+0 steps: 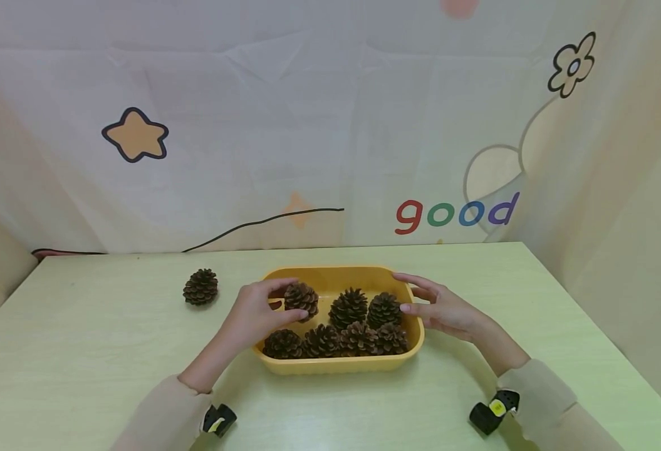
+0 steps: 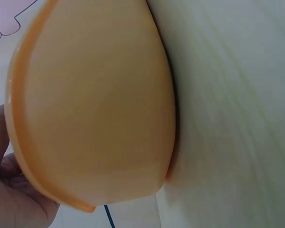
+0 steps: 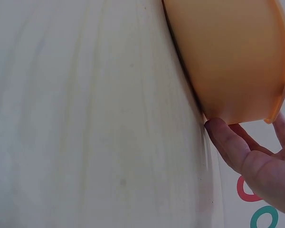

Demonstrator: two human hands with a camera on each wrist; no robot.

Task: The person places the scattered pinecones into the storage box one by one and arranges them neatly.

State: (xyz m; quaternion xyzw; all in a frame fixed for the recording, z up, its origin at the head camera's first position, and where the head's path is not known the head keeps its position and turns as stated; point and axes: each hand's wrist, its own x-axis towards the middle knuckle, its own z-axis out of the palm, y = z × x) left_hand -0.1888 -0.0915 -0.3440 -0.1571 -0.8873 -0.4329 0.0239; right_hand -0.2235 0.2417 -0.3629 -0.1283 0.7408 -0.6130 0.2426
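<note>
My left hand (image 1: 259, 311) pinches a brown pine cone (image 1: 301, 301) between thumb and fingers, over the left part of a yellow plastic tub (image 1: 333, 365). At the tub's right end, my right hand (image 1: 448, 310) holds the rim, thumb over the edge and fingers along the outside. Several more pine cones (image 1: 349, 308) stand inside the tub, in the middle and along its front wall. In the left wrist view the tub's outer wall (image 2: 95, 104) hides the pinched cone. The right wrist view has the fingers (image 3: 232, 142) against the tub's lower end.
Left of the tub, one pine cone (image 1: 200, 287) stands alone on the pale green table (image 1: 110, 351). Behind the table hangs a printed cloth (image 1: 240, 138) with a star, a flower and the word "good". A small black camera is strapped at each wrist.
</note>
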